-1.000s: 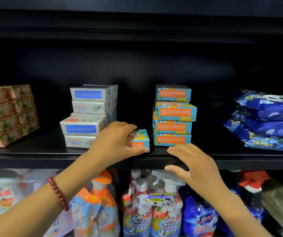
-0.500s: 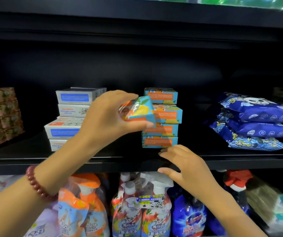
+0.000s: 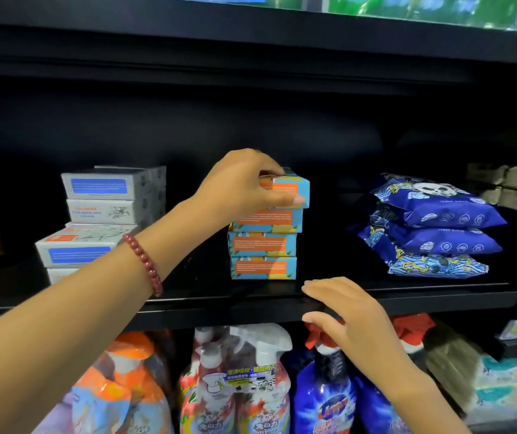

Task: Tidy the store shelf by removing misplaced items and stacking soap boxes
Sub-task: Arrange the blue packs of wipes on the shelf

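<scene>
Left hand (image 3: 241, 183), at the front edge of the shelf (image 3: 407, 296) one second earlier, has risen. The blue-and-orange soap box (image 3: 288, 191) in its pinch, tilted in mid-air half a second ago, now lies level atop the matching stack (image 3: 263, 242) below the grip.

Soap boxes (image 3: 263, 242) between cartons (image 3: 107, 214) and pouches (image 3: 432, 233)

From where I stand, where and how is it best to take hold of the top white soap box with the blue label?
Probably by its two short ends, fingers coming from the front and a little above. The white box lies flat atop its stack, long labelled face toward you, both ends bare; another box seems close behind it.
</scene>
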